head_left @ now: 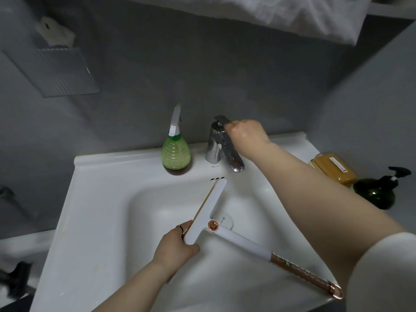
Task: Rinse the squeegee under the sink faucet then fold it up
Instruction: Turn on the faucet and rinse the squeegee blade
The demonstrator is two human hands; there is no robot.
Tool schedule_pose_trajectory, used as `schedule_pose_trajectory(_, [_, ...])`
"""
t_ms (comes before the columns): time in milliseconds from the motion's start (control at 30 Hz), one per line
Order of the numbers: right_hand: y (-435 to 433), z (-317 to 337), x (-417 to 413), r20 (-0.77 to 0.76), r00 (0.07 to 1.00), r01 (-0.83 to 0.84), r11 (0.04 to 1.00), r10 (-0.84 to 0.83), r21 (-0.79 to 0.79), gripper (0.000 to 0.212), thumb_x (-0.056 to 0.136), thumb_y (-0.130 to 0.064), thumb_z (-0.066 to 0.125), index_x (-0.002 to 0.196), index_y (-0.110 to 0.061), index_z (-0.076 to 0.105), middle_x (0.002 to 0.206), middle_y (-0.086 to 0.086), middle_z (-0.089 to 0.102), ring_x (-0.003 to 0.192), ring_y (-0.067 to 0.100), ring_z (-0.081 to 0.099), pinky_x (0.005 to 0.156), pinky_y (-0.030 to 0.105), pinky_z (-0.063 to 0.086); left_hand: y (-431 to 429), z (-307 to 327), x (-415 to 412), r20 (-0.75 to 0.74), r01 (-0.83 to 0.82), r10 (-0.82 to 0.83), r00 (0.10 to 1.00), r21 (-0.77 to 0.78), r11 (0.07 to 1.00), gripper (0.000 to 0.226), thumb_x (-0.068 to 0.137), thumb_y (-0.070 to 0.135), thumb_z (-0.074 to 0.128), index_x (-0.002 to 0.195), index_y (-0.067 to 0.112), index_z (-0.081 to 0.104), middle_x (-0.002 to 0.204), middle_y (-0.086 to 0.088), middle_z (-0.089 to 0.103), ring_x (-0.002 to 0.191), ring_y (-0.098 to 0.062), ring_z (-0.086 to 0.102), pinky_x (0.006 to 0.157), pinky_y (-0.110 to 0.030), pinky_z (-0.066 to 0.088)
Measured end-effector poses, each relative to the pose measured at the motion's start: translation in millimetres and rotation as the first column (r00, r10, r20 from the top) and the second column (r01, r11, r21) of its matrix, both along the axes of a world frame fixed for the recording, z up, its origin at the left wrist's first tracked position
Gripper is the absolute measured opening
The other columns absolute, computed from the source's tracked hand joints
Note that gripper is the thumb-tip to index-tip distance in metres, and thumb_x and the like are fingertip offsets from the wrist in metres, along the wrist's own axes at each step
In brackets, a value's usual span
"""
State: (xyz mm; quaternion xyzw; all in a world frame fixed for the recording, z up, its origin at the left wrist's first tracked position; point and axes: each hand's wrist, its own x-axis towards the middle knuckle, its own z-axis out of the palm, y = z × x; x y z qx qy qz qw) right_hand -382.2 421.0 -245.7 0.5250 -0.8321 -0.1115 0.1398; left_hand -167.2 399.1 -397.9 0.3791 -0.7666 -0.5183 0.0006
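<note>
A white squeegee (208,209) with a rose-gold hinge and a rose-gold handle end lies unfolded over the white sink basin (105,199). Its blade points up toward the faucet spout and its handle runs down to the right. My left hand (174,249) grips the near end of the blade head. My right hand (246,135) rests closed on the lever of the chrome faucet (217,147) at the back of the sink. No water is visible from the spout.
A green spray bottle (176,152) stands left of the faucet. On the right ledge sit a yellow soap box (333,168) and a dark green pump bottle (378,191). A ribbed grey holder (56,70) hangs on the wall. White towels (270,12) hang overhead.
</note>
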Motion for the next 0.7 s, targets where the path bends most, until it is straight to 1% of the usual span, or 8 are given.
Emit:
schedule_pose_trajectory(67, [-2.4, 1.7, -1.9, -0.002, 1.000, 0.004, 1.000, -0.004, -0.006, 0.030, 0.087, 0.000, 0.043, 0.116, -0.001, 0.051, 0.118, 0.016, 0.061, 0.106, 0.033, 0.059, 0.079, 0.037, 0.047, -1.1, -1.1, 1.9, 0.009, -0.006, 0.006, 1.000, 0.000, 1.000, 0.056, 0.071, 0.011, 0.060, 0.122, 0.033, 0.052, 0.076, 0.019, 0.057, 0.065, -0.001, 0.053, 0.052, -0.011, 0.036])
schedule_pose_trajectory(167, [-8.3, 6.0, -6.8, 0.023, 0.999, 0.023, 1.000, -0.022, -0.022, 0.033, 0.088, -0.003, 0.044, 0.121, -0.004, 0.049, 0.119, 0.015, 0.060, 0.107, 0.033, 0.059, 0.078, 0.037, 0.048, -3.6, -1.1, 3.2, 0.007, -0.007, 0.007, 1.000, -0.004, 1.000, 0.055, 0.070, 0.012, 0.060, 0.120, 0.034, 0.053, 0.074, 0.021, 0.057, 0.063, 0.001, 0.054, 0.048, -0.006, 0.037])
schedule_pose_trajectory(233, [-10.4, 7.4, -7.9, 0.085, 0.994, 0.077, 0.997, -0.076, -0.013, 0.035, 0.091, -0.008, 0.044, 0.126, -0.006, 0.045, 0.125, 0.015, 0.056, 0.110, 0.034, 0.058, 0.080, 0.038, 0.048, -4.3, -0.8, 2.3, 0.002, -0.001, 0.001, 1.000, 0.001, 1.000, 0.056, 0.071, 0.012, 0.060, 0.121, 0.035, 0.053, 0.074, 0.020, 0.058, 0.063, 0.000, 0.054, 0.049, -0.006, 0.036])
schedule_pose_trajectory(267, [-11.5, 8.0, -8.2, 0.122, 0.986, 0.118, 0.993, -0.116, -0.011, 0.036, 0.092, -0.010, 0.044, 0.128, -0.006, 0.044, 0.127, 0.016, 0.054, 0.111, 0.036, 0.057, 0.082, 0.039, 0.048, -5.0, -0.4, 1.5, -0.001, -0.002, 0.002, 1.000, 0.003, 1.000, 0.056, 0.071, 0.012, 0.060, 0.121, 0.035, 0.052, 0.075, 0.019, 0.059, 0.064, 0.000, 0.054, 0.051, -0.009, 0.037])
schedule_pose_trajectory(367, [-14.6, 8.4, -9.8, 0.157, 0.975, 0.159, 0.987, -0.156, -0.009, 0.032, 0.090, -0.002, 0.042, 0.122, -0.003, 0.049, 0.122, 0.021, 0.060, 0.109, 0.038, 0.058, 0.084, 0.040, 0.047, -5.8, 0.3, 0.4, -0.012, -0.002, 0.002, 1.000, 0.013, 1.000, 0.057, 0.070, 0.012, 0.059, 0.121, 0.036, 0.052, 0.077, 0.017, 0.060, 0.065, -0.003, 0.055, 0.054, -0.013, 0.038])
schedule_pose_trajectory(433, [-15.8, 9.9, -11.6, 0.151, 0.979, 0.140, 0.990, -0.137, -0.007, 0.032, 0.089, 0.002, 0.041, 0.119, -0.003, 0.052, 0.118, 0.022, 0.062, 0.108, 0.037, 0.059, 0.084, 0.039, 0.047, -6.7, 0.9, -0.2, -0.017, -0.001, 0.001, 1.000, 0.016, 1.000, 0.056, 0.070, 0.012, 0.059, 0.120, 0.036, 0.053, 0.076, 0.019, 0.060, 0.064, -0.002, 0.055, 0.053, -0.011, 0.037])
schedule_pose_trajectory(533, [-16.7, 10.6, -13.2, 0.142, 0.982, 0.126, 0.992, -0.126, 0.016, 0.031, 0.089, 0.001, 0.041, 0.117, -0.002, 0.054, 0.117, 0.022, 0.062, 0.108, 0.038, 0.059, 0.083, 0.039, 0.048, -8.2, 2.1, -1.5, -0.025, 0.007, -0.007, 1.000, 0.012, 1.000, 0.057, 0.070, 0.012, 0.059, 0.121, 0.036, 0.053, 0.074, 0.020, 0.058, 0.062, 0.003, 0.053, 0.047, -0.004, 0.034])
schedule_pose_trajectory(700, [-16.7, 14.4, -12.0, 0.135, 0.983, 0.119, 0.992, -0.123, 0.039, 0.031, 0.087, 0.002, 0.042, 0.114, 0.000, 0.056, 0.118, 0.023, 0.062, 0.109, 0.039, 0.058, 0.085, 0.040, 0.047, -8.3, 1.7, -1.8, -0.014, 0.017, -0.017, 1.000, 0.013, 1.000, 0.059, 0.070, 0.012, 0.059, 0.124, 0.034, 0.051, 0.077, 0.017, 0.058, 0.061, 0.004, 0.052, 0.046, -0.003, 0.035])
